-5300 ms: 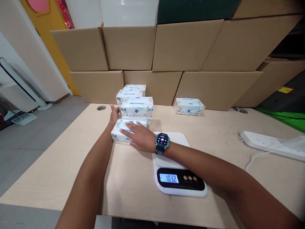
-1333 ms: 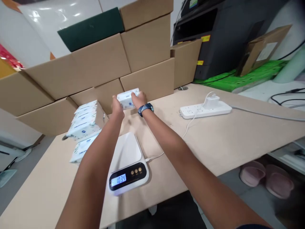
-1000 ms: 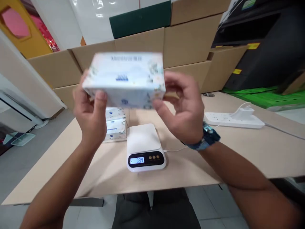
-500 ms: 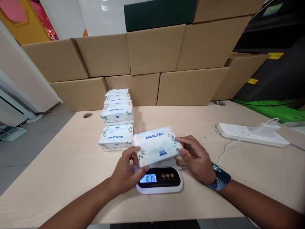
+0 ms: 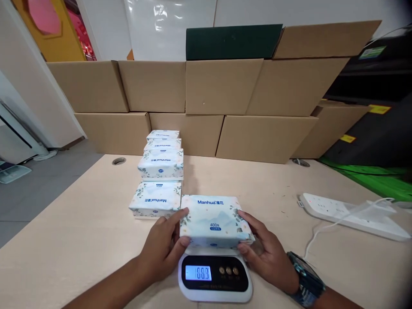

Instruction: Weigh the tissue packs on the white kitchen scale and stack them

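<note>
A white, flower-printed pack of tissues [image 5: 214,216] marked "Manhua" lies label up over the plate of a small white kitchen scale [image 5: 215,297]. My left hand [image 5: 164,244] grips its left end, thumb at the front corner and index finger on top. At the right end, my right hand [image 5: 265,249] grips it between thumb and fingers. The pack hides most of the weighing plate. Below it, the lit scale display [image 5: 198,273] shows blurred digits. Just left of my hands sits another tissue pack [image 5: 157,198], label turned the other way.
Behind that one, more tissue packs [image 5: 161,164] run in a row toward stacked cardboard boxes [image 5: 264,135] at the back. A white power strip [image 5: 350,216] with a cable lies on the right. Cable holes [image 5: 119,161] pierce the table near its far edge.
The pack has gone from tilted above the scale to lying nearly level on it, both hands still gripping. The display reading has changed from 103.4. The camera view has shifted.
</note>
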### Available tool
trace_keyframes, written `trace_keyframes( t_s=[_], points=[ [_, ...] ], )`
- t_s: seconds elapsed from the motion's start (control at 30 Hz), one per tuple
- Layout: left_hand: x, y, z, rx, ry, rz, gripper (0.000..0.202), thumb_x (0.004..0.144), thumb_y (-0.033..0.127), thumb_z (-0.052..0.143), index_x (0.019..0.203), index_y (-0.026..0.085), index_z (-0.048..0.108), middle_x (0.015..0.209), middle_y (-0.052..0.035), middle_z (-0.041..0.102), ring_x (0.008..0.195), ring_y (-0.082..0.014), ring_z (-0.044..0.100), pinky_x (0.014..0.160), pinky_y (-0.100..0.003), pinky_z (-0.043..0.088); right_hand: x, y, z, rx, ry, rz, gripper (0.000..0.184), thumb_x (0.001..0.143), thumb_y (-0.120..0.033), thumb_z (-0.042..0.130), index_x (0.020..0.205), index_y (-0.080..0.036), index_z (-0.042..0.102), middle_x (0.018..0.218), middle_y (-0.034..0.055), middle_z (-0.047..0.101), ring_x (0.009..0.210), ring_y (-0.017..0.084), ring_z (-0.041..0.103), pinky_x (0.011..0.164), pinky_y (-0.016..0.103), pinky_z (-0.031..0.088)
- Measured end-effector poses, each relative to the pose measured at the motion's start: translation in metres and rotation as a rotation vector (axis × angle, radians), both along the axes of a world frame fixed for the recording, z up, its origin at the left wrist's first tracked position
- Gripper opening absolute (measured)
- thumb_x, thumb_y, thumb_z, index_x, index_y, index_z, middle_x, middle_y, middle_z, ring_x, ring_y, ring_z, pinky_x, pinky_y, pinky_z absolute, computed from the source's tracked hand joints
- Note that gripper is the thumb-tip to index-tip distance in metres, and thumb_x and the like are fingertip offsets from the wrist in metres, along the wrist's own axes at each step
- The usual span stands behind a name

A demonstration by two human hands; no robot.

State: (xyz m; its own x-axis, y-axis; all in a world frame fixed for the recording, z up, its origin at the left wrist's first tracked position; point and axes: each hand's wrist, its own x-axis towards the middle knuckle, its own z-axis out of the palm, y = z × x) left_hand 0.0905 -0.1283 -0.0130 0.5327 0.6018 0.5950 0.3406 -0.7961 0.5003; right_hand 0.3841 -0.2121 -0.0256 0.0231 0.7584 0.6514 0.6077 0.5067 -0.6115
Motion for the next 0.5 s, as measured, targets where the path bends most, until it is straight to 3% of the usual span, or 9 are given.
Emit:
trace_keyframes(
  t_s=[0.13, 0.2, 0.33, 0.43, 0.5],
  points=[
    [-0.001, 0.0, -0.002, -0.163, -0.113, -0.055, 0.053, 0.112, 0.05, 0.039, 0.164, 0.042, 0.036, 0.085, -0.0037, 0.072, 0.07, -0.025, 0.067, 0.064, -0.038, 0.052, -0.001, 0.0, 0.002, -0.03, -0.051, -0.031, 0.078, 0.099, -0.045, 0.07, 0.167, -0.054, 0.031, 0.087, -0.0006, 0.076, 0.066, 0.025, 0.077, 0.056, 0.036, 0.068],
    [0.0, 0.0, -0.004, -0.217, -0.165, -0.065, 0.051, 0.113, 0.052, 0.033, 0.163, 0.039, 0.036, 0.078, -0.0013, 0.066, 0.065, -0.0219, 0.063, 0.06, -0.034, 0.049, 0.001, 0.001, 0.0, 0.012, -0.063, -0.079, 0.084, 0.098, -0.049, 0.071, 0.169, -0.052, 0.027, 0.092, 0.0019, 0.073, 0.074, 0.027, 0.078, 0.064, 0.043, 0.071],
    [0.002, 0.002, -0.006, -0.224, -0.217, -0.073, 0.04, 0.112, 0.056, 0.036, 0.146, 0.037, 0.048, 0.071, 0.0029, 0.057, 0.059, -0.0178, 0.054, 0.055, -0.029, 0.043, 0.004, 0.005, -0.009, 0.05, -0.067, -0.133, 0.095, 0.092, -0.051, 0.078, 0.171, -0.05, 0.025, 0.136, 0.0133, 0.067, 0.11, 0.037, 0.076, 0.088, 0.063, 0.07],
    [0.004, 0.004, -0.01, -0.233, -0.269, -0.112, 0.028, 0.111, 0.056, 0.044, 0.127, 0.035, 0.052, 0.084, 0.0009, 0.062, 0.063, -0.0157, 0.055, 0.057, -0.028, 0.046, 0.005, 0.004, -0.012, -0.005, -0.026, -0.129, 0.101, 0.09, -0.05, 0.08, 0.171, -0.051, 0.021, 0.167, 0.0153, 0.042, 0.141, 0.044, 0.061, 0.1, 0.071, 0.065],
    [0.006, 0.005, -0.013, -0.218, -0.335, -0.111, 0.03, 0.11, 0.059, 0.045, 0.126, 0.034, 0.053, 0.103, -0.003, 0.065, 0.066, -0.0139, 0.055, 0.057, -0.028, 0.047, 0.005, 0.001, -0.011, -0.005, -0.029, -0.138, 0.106, 0.088, -0.049, 0.083, 0.171, -0.053, 0.018, 0.178, 0.0115, 0.025, 0.156, 0.047, 0.045, 0.109, 0.075, 0.059]
  ],
)
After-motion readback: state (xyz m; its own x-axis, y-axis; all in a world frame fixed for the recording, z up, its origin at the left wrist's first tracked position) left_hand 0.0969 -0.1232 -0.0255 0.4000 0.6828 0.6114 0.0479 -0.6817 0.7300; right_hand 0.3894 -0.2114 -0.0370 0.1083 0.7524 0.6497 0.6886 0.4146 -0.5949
